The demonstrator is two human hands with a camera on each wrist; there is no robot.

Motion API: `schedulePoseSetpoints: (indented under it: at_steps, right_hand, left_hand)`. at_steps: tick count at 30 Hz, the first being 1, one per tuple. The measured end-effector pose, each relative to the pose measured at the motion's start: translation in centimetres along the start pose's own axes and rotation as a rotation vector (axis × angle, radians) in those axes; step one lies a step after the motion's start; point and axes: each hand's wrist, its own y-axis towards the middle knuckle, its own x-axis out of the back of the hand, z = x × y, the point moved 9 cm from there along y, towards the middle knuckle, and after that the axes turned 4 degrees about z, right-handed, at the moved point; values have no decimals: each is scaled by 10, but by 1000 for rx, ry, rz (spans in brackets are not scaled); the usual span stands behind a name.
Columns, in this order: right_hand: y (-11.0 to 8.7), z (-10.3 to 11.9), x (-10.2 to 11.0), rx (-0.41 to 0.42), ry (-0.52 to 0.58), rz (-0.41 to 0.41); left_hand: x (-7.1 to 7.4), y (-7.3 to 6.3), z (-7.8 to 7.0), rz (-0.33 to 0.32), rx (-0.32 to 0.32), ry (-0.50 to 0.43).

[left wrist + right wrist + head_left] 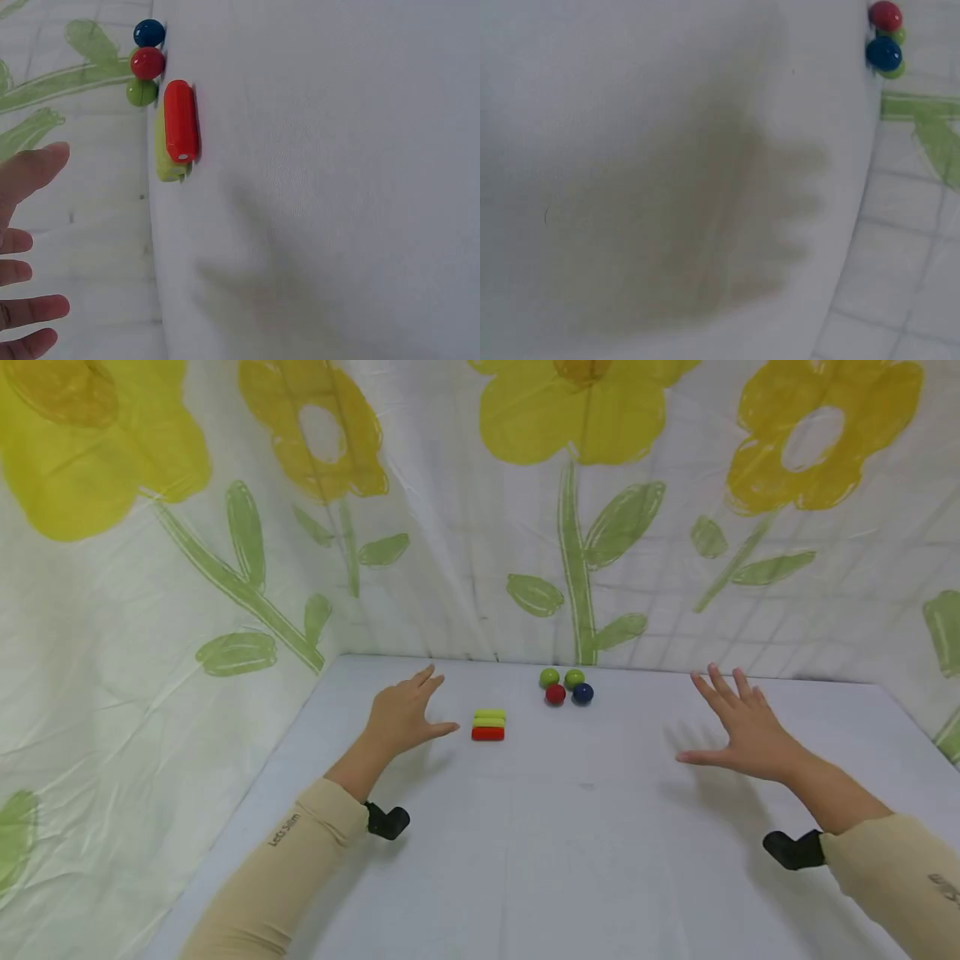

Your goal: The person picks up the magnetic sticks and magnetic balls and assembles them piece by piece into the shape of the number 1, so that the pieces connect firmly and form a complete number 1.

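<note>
My left hand (403, 713) hovers over the left part of the white table with fingers and thumb spread, holding nothing. Just right of its thumb lie a red cylinder (488, 734) and two yellow-green cylinders (489, 715), side by side in a stack-like row. In the left wrist view the red cylinder (181, 121) partly hides the yellow-green ones. My right hand (750, 739), fingers splayed, is held above the right side with its shadow below. Farther back sit a red ball (555, 694), a dark blue ball (582, 693) and two green balls (550, 677), grouped close together.
The white tabletop (577, 860) ends at a back edge against a hanging curtain (465, 527) printed with yellow flowers. A black wrist camera (387, 821) sticks out below the left sleeve, another black camera (793, 850) below the right one.
</note>
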Motion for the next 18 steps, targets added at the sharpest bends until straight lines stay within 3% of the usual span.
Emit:
schedulePoseSetpoints:
  at_steps: [4, 11, 18]
  right_hand:
    - [4, 0, -6, 17, 48, -12]
    - [5, 2, -9, 1, 101, 4]
    - [7, 3, -13, -7, 181, 11]
  left_hand:
    - [-7, -1, 2, 25, 45, -85]
    - [-22, -2, 0, 73, 67, -186]
    - [-38, -3, 3, 135, 148, -439]
